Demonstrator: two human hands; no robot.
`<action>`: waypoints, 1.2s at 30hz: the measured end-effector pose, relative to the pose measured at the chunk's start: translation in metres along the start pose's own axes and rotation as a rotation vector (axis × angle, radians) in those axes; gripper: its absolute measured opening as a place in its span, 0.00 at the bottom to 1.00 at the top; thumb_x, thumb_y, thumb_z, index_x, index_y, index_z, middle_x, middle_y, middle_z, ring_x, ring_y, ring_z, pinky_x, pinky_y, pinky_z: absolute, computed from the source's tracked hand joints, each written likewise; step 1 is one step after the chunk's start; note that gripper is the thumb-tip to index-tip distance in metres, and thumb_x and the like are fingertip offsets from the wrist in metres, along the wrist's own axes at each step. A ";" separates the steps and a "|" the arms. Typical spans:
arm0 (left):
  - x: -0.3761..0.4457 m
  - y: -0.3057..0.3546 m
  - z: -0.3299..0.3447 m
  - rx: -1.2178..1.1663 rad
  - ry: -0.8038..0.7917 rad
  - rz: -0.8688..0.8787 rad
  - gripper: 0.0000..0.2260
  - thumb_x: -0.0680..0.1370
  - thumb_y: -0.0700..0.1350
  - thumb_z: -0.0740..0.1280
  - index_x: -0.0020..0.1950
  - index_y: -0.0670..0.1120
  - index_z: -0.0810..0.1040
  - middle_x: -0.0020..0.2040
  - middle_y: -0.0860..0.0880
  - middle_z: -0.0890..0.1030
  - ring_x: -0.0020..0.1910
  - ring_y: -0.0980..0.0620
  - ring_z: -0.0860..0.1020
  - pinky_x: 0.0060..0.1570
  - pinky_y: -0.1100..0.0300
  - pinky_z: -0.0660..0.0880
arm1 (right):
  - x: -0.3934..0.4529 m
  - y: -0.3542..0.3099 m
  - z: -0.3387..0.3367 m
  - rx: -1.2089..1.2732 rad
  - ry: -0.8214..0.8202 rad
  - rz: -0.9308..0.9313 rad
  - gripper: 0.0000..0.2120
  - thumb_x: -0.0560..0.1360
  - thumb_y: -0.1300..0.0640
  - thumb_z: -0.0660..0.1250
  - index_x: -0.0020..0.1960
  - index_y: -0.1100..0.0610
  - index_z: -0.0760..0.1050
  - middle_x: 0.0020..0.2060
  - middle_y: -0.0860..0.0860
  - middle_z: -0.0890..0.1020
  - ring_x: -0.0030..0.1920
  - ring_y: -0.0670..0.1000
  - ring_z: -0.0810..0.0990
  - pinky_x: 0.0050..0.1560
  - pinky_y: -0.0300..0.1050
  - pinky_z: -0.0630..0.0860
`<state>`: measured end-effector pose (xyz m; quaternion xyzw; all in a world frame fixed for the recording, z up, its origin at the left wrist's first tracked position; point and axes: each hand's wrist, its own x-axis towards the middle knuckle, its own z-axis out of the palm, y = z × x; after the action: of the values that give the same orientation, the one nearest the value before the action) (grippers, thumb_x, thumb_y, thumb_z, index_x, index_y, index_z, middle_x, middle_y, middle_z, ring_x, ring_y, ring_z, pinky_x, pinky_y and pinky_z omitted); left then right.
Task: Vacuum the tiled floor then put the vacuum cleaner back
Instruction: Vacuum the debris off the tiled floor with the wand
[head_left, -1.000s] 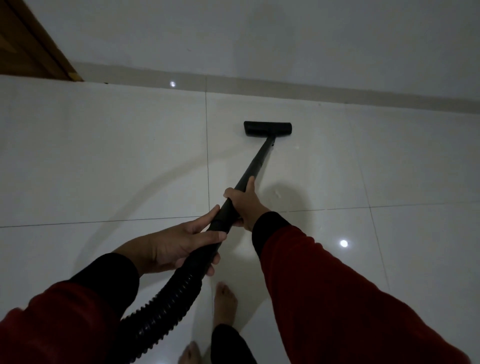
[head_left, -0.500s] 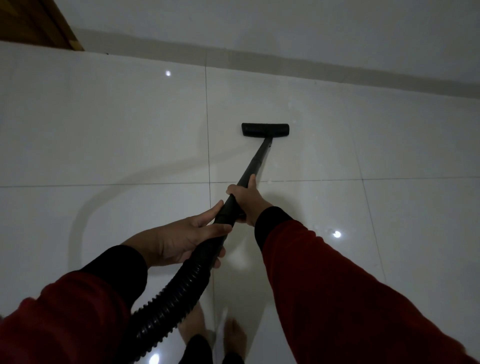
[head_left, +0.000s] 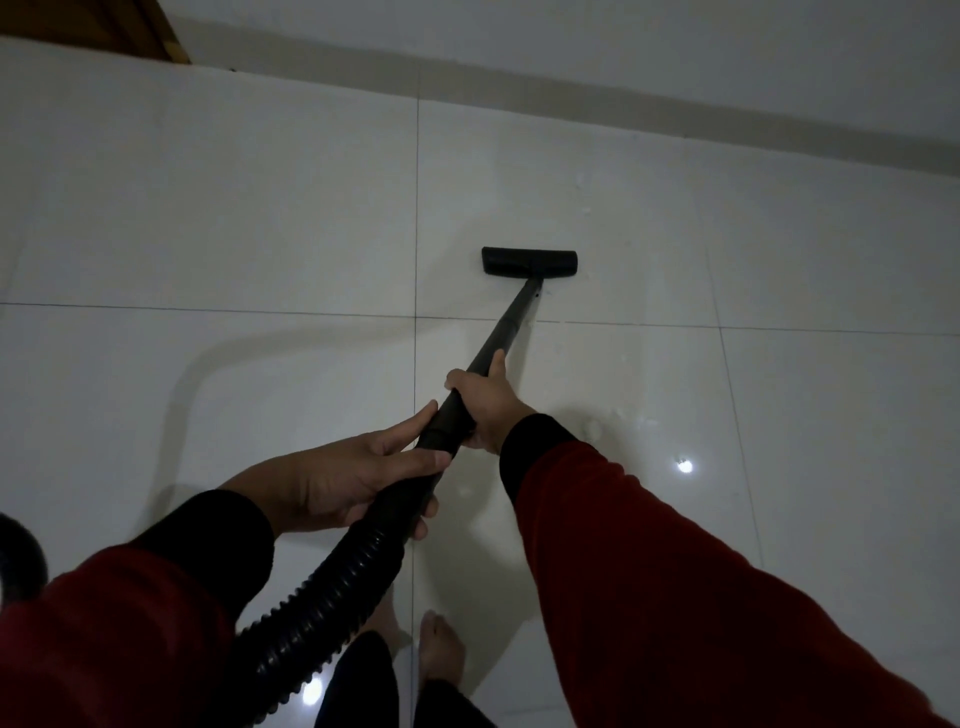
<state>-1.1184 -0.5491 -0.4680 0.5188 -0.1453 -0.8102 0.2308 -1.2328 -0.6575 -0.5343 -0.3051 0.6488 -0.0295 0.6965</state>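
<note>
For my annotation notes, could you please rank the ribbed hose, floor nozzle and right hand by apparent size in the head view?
1. Ribbed hose, nearest the camera.
2. Right hand and floor nozzle look alike; not ranked.

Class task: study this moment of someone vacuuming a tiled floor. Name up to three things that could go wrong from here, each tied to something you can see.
1. The hose trails down beside the bare feet; a step back could catch it and trip the person.
2. The tiles are glossy and reflect light, so bare feet might slip.
3. The nozzle sits short of the skirting, with pale specks beyond it; that strip could be missed.
</note>
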 end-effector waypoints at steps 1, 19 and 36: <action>-0.002 -0.006 0.005 -0.002 0.003 -0.003 0.33 0.77 0.45 0.64 0.75 0.65 0.50 0.36 0.43 0.78 0.30 0.48 0.79 0.27 0.61 0.76 | -0.004 0.006 -0.001 0.005 -0.004 0.005 0.42 0.77 0.60 0.61 0.77 0.39 0.36 0.54 0.55 0.75 0.43 0.53 0.77 0.33 0.47 0.74; -0.059 -0.121 0.055 0.048 -0.008 -0.024 0.31 0.78 0.44 0.62 0.75 0.63 0.51 0.33 0.44 0.79 0.28 0.50 0.80 0.26 0.63 0.76 | -0.076 0.133 0.004 0.048 0.033 0.019 0.42 0.76 0.60 0.61 0.76 0.39 0.36 0.60 0.56 0.74 0.45 0.52 0.77 0.32 0.46 0.74; -0.106 -0.238 0.098 0.067 -0.044 -0.032 0.32 0.78 0.43 0.62 0.76 0.62 0.49 0.33 0.43 0.81 0.30 0.50 0.81 0.28 0.63 0.76 | -0.140 0.254 0.003 0.044 0.059 0.012 0.42 0.76 0.60 0.61 0.77 0.40 0.36 0.57 0.55 0.74 0.43 0.51 0.77 0.32 0.46 0.74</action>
<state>-1.2221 -0.2914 -0.4576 0.5105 -0.1691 -0.8198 0.1968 -1.3417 -0.3888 -0.5284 -0.2849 0.6700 -0.0483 0.6838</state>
